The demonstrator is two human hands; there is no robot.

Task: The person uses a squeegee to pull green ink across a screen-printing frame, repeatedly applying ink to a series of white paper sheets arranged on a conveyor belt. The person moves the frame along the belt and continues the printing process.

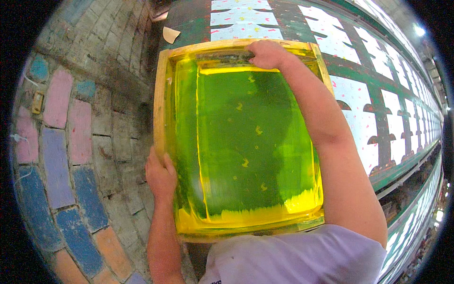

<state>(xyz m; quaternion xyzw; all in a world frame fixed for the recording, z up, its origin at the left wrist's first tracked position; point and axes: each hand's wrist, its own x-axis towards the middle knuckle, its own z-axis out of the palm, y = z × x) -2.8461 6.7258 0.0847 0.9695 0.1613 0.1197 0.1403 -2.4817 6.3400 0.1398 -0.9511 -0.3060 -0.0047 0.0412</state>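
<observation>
A wooden-edged screen printing frame (161, 102) fills the middle of the view, with a translucent yellow-green mesh (236, 156) that carries small yellow motifs. Thick yellow colour lies along the mesh's near edge. My left hand (161, 174) grips the left side rail, its fingers partly hidden behind the wood. Stretched across the frame, my right arm ends at the far rail, where my right hand (268, 53) is closed over the wood. Beneath that hand runs a dark, smeared strip along the inside of the rail. What lies under the frame is mostly hidden.
A long green printing table (326, 61) stretches to the right, bearing rows of white printed pieces (352, 97) with dark cut-out shapes. A beige scrap (170, 34) sits by the frame's far left corner. To the left is a brick surface (57, 146), partly painted pink, blue and orange.
</observation>
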